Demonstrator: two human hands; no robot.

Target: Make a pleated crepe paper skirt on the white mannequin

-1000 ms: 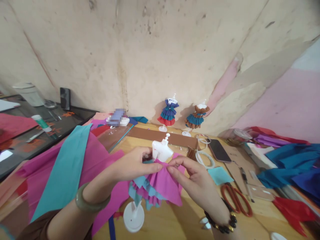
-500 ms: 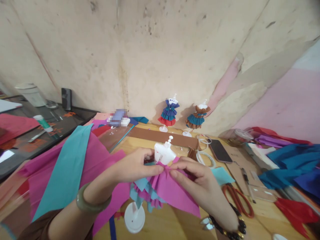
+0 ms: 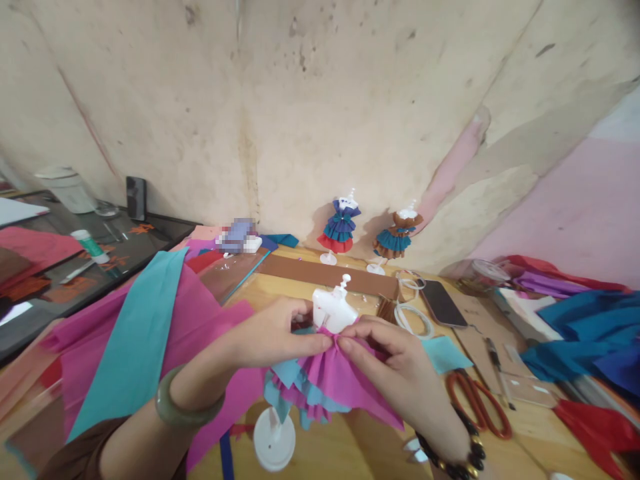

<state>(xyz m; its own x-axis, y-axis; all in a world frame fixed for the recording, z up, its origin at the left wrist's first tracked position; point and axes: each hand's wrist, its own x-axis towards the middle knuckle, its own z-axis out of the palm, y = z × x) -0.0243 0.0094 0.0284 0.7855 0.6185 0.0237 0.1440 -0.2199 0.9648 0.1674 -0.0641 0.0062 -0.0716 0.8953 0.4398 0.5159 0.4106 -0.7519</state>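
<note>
Our left hand [image 3: 273,337] grips the mannequin [image 3: 334,310] (fingertips mostly hidden), thumb pinning the pink ruffle [image 3: 327,373]; our right hand [image 3: 390,350] pinches it. We should gather evenly, without tugging.

The left hand [image 3: 283,337] points inward, thumb [image 3: 317,343] extended. The right hand [image 3: 395,360] faces it, fingers [image 3: 369,328] bent in a pinch, both hands' tips nearly meeting.

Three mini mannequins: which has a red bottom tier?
The blue-dressed mannequin, left of the pair by the wall. The brown-and-teal mannequin ends in brown; the nearer magenta-and-aqua mannequin shows no red tier.
</note>
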